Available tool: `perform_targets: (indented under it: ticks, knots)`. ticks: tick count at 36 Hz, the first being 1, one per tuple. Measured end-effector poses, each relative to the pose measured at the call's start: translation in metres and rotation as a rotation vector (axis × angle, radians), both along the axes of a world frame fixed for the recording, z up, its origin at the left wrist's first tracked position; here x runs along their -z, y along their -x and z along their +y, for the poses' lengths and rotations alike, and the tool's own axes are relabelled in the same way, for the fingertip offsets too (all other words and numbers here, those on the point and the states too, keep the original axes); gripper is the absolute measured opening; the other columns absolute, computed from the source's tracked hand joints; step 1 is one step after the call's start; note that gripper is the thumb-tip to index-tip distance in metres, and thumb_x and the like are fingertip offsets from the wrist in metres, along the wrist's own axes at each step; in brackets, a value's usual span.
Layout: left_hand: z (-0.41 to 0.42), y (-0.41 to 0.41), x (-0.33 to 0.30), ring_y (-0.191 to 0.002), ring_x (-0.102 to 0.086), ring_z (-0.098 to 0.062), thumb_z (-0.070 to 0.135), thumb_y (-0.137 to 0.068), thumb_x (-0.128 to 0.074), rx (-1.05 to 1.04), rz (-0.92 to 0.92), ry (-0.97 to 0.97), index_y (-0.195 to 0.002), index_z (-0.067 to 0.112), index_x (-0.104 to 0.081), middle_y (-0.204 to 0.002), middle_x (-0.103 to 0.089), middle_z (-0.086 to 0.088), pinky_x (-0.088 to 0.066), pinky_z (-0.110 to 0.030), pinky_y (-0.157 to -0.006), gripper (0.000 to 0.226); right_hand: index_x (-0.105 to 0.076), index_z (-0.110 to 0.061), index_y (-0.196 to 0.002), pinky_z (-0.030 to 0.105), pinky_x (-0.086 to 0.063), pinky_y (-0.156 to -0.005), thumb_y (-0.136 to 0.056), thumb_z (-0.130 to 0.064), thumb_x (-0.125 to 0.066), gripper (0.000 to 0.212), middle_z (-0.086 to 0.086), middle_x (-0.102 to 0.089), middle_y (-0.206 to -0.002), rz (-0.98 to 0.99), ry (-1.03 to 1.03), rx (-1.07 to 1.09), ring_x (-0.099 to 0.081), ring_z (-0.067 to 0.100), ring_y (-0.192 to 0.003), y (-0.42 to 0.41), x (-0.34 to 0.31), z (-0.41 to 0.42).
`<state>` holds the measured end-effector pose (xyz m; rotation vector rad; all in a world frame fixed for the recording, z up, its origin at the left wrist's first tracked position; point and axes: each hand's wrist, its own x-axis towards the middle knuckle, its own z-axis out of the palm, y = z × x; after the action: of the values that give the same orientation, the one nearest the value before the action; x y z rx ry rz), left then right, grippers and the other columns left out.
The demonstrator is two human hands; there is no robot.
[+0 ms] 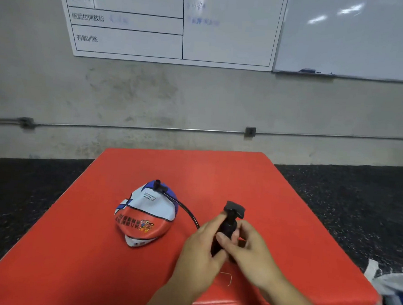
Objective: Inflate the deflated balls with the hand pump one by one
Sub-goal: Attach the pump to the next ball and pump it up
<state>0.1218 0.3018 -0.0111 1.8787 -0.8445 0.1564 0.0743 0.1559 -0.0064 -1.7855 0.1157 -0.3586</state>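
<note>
A: The pad (218, 177) is showing smooth red vinyl, catching a soft sheen.
B: The ball (144, 216) is lying crumpled, looking like glossy printed rubber.
A: The pump (229, 221) is reading as matt black plastic, its hose (187, 210) shining slightly.
B: The floor (346, 196) is looking rough and speckled; the wall (199, 100), blotchy matt concrete.

— From my feed, what's on the person's arms?

— Nothing that I can see. Both forearms come in bare from the bottom edge — no sleeves or cuffs in view.

— And the hands?

— The left hand (201, 251) and the right hand (248, 252) are bare too: no gloves, and I see no rings, watch or strap at either wrist. Nails look short and plain, though the picture is a bit soft there.
</note>
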Motion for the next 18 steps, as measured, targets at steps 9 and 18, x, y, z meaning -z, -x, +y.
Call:
perform_targets:
  ticks: [9,18]
  knots:
    - [0.000,-0.005,0.005,-0.121,-0.064,-0.004,0.012,-0.096,-0.065,0.068,0.029,-0.016,-0.152,0.039,-0.048,-0.134,-0.067,0.019,-0.053,-0.040,-0.102,0.065,-0.057,-0.048,-0.131,0.033,-0.051,-0.070,-0.091,-0.046,-0.077,0.044,-0.015,-0.061,-0.098,-0.213,0.126,0.068,-0.057,0.009,-0.074,0.007,-0.034,-0.013]
    - [-0.015,-0.006,0.015,-0.127,-0.060,0.001,0.023,-0.092,-0.070,0.111,-0.027,-0.097,-0.153,0.056,-0.036,-0.138,-0.063,0.024,-0.051,-0.036,-0.106,0.077,-0.052,-0.043,-0.126,0.046,-0.054,-0.084,-0.104,-0.068,-0.013,0.052,-0.015,-0.061,-0.108,-0.093,0.877,0.109,-0.066,0.015,-0.101,0.010,-0.042,-0.036]
